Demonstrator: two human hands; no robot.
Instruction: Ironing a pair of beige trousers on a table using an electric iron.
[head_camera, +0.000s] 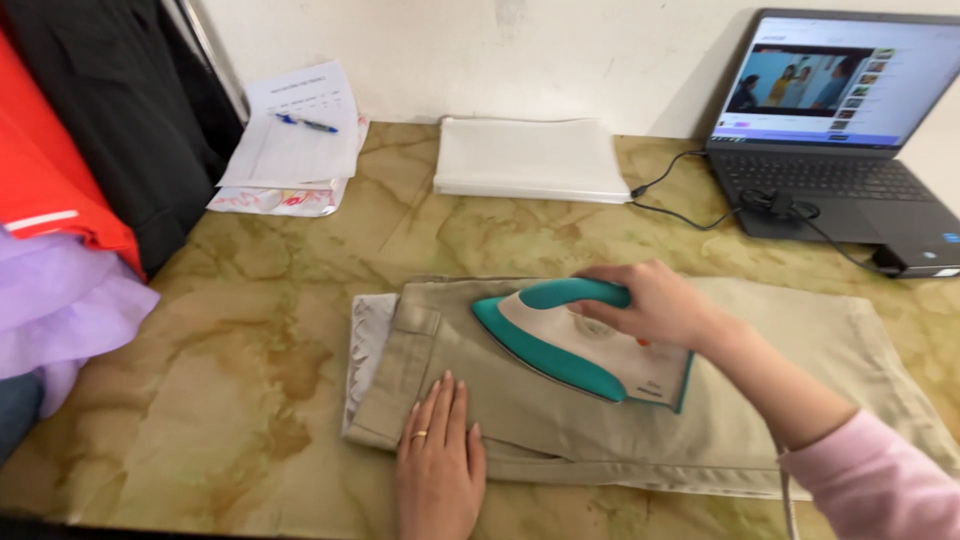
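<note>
Khaki trousers lie flat across a marbled tabletop, waistband toward the left. On top of them sits a teal and white clothes iron, tip pointing left. My right hand grips the iron's teal handle. My left hand, a ring on one finger, presses flat with fingers together on the trousers near the waistband, just below and left of the iron. A white cloth edge shows under the waistband.
A folded white cloth lies at the back centre. Papers with a blue pen sit at the back left. An open laptop with a black cable stands at the back right. Black, red and lilac garments pile at the left.
</note>
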